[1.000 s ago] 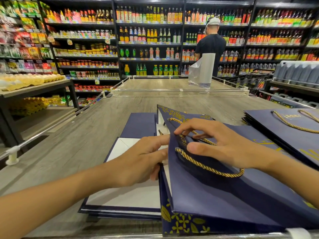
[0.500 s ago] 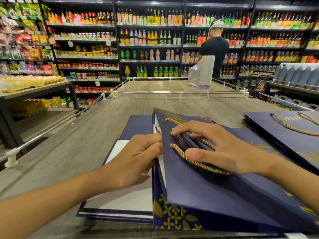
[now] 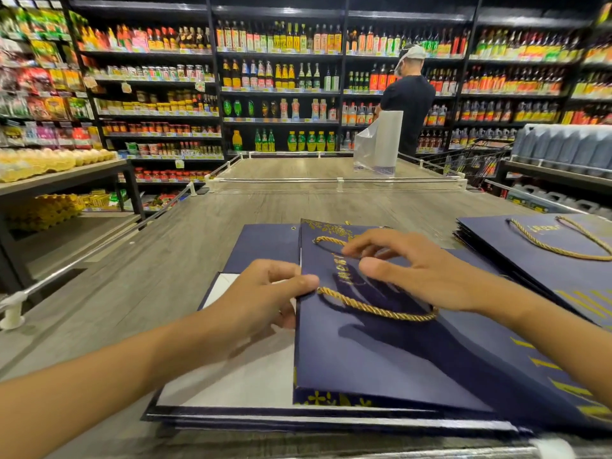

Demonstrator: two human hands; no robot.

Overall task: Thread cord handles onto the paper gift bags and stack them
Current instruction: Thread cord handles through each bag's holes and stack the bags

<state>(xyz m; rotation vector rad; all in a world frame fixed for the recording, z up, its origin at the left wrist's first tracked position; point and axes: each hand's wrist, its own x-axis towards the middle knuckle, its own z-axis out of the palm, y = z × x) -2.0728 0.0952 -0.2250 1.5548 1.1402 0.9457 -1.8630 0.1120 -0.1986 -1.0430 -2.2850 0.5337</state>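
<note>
The left hand (image 3: 265, 293) is gripping the left edge of the navy gift bag (image 3: 381, 356), thumb lying on top and fingers curling underneath. The right hand (image 3: 414, 270) is arching over the bag's far end with fingers spread and loose, throwing a shadow on the paper. Its fingertips are reaching toward the far end of the gold cord handle (image 3: 377, 308). I cannot tell whether they are touching it, since the hand is hiding that part of the cord.

The bag is lying flat on the right side of the near pile of flat bags (image 3: 231, 376), whose white face is showing to the left. Just to the right, the finished stack (image 3: 546, 260) is sitting with its own gold cord looping on top, close beside the right forearm.

All of it is resting on the wooden display table (image 3: 165, 260). A clear rail (image 3: 337, 185) is crossing the table farther off, and a plastic bag roll (image 3: 377, 147) is standing beyond it. A person in a dark shirt (image 3: 410, 104) is facing the bottle shelves (image 3: 281, 77) at the far side. Egg trays (image 3: 49, 160) are filling the far left, and grey jugs (image 3: 563, 147) are lining the far right.
</note>
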